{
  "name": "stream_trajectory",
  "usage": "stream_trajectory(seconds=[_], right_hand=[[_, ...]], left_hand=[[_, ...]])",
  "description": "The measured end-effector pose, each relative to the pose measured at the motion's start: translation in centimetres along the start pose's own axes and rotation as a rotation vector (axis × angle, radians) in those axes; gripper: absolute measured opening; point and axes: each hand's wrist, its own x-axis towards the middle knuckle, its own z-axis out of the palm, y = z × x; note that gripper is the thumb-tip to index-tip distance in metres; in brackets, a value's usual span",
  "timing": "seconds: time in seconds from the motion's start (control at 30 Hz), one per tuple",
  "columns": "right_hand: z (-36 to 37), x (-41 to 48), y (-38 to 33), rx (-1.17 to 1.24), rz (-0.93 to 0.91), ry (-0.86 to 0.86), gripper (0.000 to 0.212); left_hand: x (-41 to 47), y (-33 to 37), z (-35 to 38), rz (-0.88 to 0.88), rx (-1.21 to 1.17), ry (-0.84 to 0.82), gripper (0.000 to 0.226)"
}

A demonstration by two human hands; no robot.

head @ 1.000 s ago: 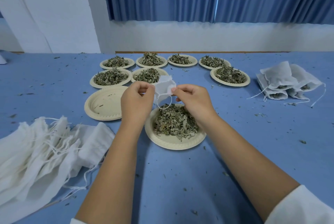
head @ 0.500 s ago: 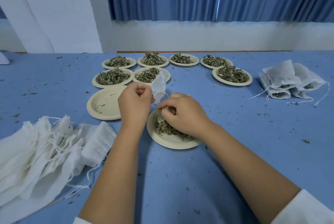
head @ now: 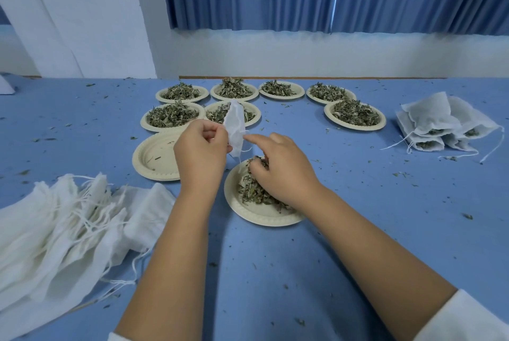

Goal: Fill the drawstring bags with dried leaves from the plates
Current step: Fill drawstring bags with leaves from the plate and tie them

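My left hand (head: 202,152) pinches a small white drawstring bag (head: 235,127) by its edge and holds it upright above the table. Just right of it, my right hand (head: 283,172) lies on the heap of dried leaves (head: 252,192) in the nearest paper plate (head: 256,212), its fingers curled round a clump of leaves and its index finger pointing at the bag. The hand hides much of the heap.
Several more plates of leaves (head: 355,116) stand in rows at the back. An empty plate stack (head: 154,157) sits left of my hands. Flat empty bags (head: 63,227) are piled at the near left, filled bags (head: 443,126) at the far right. Leaf crumbs dot the blue table (head: 385,203).
My right hand let go of the bag's mouth and dropped onto the leaf heap, closing on leaves. My left hand kept the bag, which now hangs narrower and more upright.
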Motion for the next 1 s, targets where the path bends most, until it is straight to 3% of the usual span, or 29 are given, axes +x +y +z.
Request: stream_trajectory(seconds=[0.1, 0.23, 0.37, 0.47, 0.53, 0.63, 0.77, 1.0], right_hand=[[-0.1, -0.1, 0.0, -0.018, -0.014, -0.083, 0.032], [-0.3, -0.5, -0.8, 0.16, -0.152, -0.188, 0.028], [-0.4, -0.3, -0.4, 0.211, -0.072, -0.078, 0.023], [-1.1, 0.2, 1.1, 0.132, 0.034, -0.041, 0.017], [-1.7, 0.3, 2.1, 0.071, 0.054, -0.126, 0.017], [-2.2, 0.0, 2.8, 0.005, 0.062, -0.331, 0.04], [-1.9, -0.4, 2.5, -0.077, 0.031, -0.393, 0.052], [-1.8, -0.5, 2.3, -0.036, 0.034, -0.323, 0.034]], left_hand=[[0.1, -0.1, -0.1, 0.002, -0.01, 0.055, 0.01], [0.6, -0.1, -0.6, 0.039, 0.008, 0.169, 0.007], [0.3, 0.0, -0.6, 0.257, 0.185, 0.197, 0.009], [0.0, 0.0, -0.2, 0.379, 0.346, 0.063, 0.01], [-0.2, -0.2, 0.3, 0.372, 0.419, -0.108, 0.006], [-0.4, -0.7, 0.7, 0.317, 0.496, -0.261, 0.013], [-0.4, -1.2, 1.0, 0.295, 0.563, -0.301, 0.028], [-0.4, -1.7, 1.3, 0.242, 0.517, -0.273, 0.025]])
